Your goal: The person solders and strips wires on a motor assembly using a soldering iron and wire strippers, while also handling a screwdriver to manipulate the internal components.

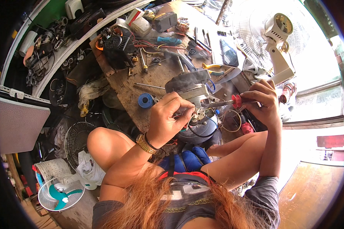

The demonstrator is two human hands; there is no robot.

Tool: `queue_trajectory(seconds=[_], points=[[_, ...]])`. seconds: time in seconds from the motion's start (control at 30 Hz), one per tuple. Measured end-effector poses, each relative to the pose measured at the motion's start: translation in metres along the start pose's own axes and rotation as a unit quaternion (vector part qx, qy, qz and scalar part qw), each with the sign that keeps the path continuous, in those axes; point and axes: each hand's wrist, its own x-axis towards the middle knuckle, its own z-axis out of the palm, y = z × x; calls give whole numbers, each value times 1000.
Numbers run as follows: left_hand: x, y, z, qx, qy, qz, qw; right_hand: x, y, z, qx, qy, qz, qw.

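A fan motor assembly (197, 91) with a dark rear part and exposed wires stands before me above a round blue-grey base (200, 131). My right hand (262, 101) grips a soldering iron (236, 101) by its handle, past a red collar. Its metal shaft points left at the motor's wiring, where thin smoke shows. My left hand (170, 116) is closed in a pinch at the left of that wiring; what lies between its fingertips is too small to make out. Beside this hand a blue spool (145, 100) sits on the wooden board.
Screwdrivers (143, 63), yellow-handled pliers (213, 70), a phone (228, 52) and a battery pack (165, 22) lie across the wooden worktop (122, 82). A large white fan (279, 28) stands at the far right. A fan cage with teal blades (61, 194) is at the lower left.
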Motion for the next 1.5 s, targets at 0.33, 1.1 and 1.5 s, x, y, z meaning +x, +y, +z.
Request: queue_trajectory(seconds=[0.33,1.1,1.5], points=[[0,-1,0,13,0,10,1000,2,-3,-1,-4,4,-11,1000],[1,0,-1,13,-9,6,1000,3,-3,-3,-6,3,-13,1000],[2,2,-1,12,-10,4,1000,2,-2,-2,-11,6,-17,1000]])
